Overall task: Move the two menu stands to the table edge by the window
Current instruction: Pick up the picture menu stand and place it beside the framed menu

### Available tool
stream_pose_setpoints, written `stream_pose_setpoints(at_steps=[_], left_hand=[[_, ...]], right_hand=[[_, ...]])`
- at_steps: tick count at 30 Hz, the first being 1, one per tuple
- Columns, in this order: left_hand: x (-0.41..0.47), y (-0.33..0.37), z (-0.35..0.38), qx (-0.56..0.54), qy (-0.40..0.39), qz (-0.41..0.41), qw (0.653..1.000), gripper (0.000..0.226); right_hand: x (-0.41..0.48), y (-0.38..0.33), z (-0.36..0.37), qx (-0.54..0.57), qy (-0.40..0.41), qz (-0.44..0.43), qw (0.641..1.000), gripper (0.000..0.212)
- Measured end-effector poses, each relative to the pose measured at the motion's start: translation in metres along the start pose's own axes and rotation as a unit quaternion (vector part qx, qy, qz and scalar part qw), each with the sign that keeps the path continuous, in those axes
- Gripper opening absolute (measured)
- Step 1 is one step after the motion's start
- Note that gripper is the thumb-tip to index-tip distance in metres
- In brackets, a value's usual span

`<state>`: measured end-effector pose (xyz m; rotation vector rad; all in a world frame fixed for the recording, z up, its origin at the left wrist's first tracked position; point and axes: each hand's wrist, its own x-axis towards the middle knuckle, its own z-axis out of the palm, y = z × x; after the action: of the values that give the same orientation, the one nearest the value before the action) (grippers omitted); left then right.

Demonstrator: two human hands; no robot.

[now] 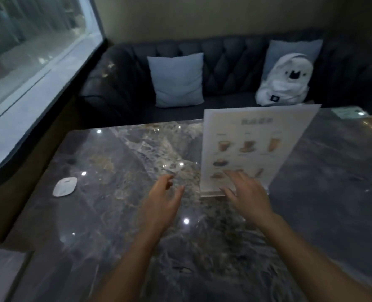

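Fingers point(229, 177) of the right hand point(248, 192) spread wide, empty, just reaching the upright menu stand point(254, 144) right of centre on the tabletop point(115, 214); window point(28, 51) edge lies far left

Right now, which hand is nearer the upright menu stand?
Right. The right hand is at the menu stand, overlapping its lower front above the base. The left hand hovers open over the table, apart to the stand's left.

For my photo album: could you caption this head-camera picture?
Both open hands, left hand and right hand, reach toward an upright menu stand on a marble table.
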<state>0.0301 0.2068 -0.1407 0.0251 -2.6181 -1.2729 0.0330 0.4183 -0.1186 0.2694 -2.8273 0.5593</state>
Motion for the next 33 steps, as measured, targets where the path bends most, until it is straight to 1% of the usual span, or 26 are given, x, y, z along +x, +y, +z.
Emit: stream_pose_setpoints(at_steps=[4,6,8,9,11,13,14,16,18,21,22,23,25,29,33], left_hand=[[0.01,0.021,0.026,-0.014,-0.027,0.023,0.999,0.037],[0.015,0.029,0.036,-0.039,-0.045,0.039,0.997,0.038],[0.02,0.037,0.045,-0.041,-0.054,0.048,0.997,0.04],[0.023,0.04,0.049,-0.039,-0.054,0.049,0.997,0.042],[0.028,0.044,0.056,-0.037,-0.053,0.046,0.997,0.043],[0.031,0.048,0.059,-0.042,-0.061,0.034,0.997,0.044],[0.033,0.049,0.06,-0.051,-0.069,0.024,0.996,0.043],[0.035,0.05,0.061,-0.051,-0.076,0.015,0.996,0.037],[0.038,0.051,0.061,-0.023,-0.059,0.024,0.998,0.027],[0.042,0.054,0.059,-0.007,-0.033,0.025,0.999,0.008],[0.043,0.056,0.058,-0.011,-0.032,0.02,0.999,0.006],[0.043,0.056,0.058,-0.016,-0.032,0.016,0.999,0.008],[0.042,0.056,0.055,-0.026,-0.026,0.016,0.999,0.009],[0.041,0.051,0.041,-0.045,0.005,0.019,0.999,0.008],[0.041,0.042,0.012,-0.04,0.036,0.016,0.998,0.011]], right_hand=[[-0.009,0.041,-0.013,-0.007,0.03,0.042,0.999,0.028],[-0.011,0.059,-0.019,-0.009,0.048,0.076,0.996,0.022],[-0.012,0.075,-0.023,-0.006,0.065,0.118,0.991,0.016],[-0.011,0.082,-0.024,0.0,0.077,0.146,0.986,0.016],[-0.009,0.093,-0.023,0.03,0.103,0.215,0.971,0.023],[-0.004,0.101,-0.023,0.109,0.118,0.267,0.95,0.035],[-0.001,0.103,-0.024,0.164,0.115,0.273,0.941,0.04],[0.005,0.103,-0.024,0.267,0.102,0.255,0.924,0.049],[0.01,0.098,-0.022,0.325,0.094,0.239,0.91,0.051],[0.015,0.091,-0.016,0.324,0.105,0.25,0.906,0.054],[0.017,0.09,-0.015,0.322,0.11,0.258,0.904,0.058],[0.019,0.089,-0.015,0.324,0.113,0.265,0.901,0.06],[0.023,0.086,-0.013,0.327,0.118,0.268,0.899,0.059],[0.031,0.071,-0.01,0.345,0.128,0.241,0.898,0.041],[0.047,0.044,-0.002,0.345,0.128,0.22,0.904,0.044]])
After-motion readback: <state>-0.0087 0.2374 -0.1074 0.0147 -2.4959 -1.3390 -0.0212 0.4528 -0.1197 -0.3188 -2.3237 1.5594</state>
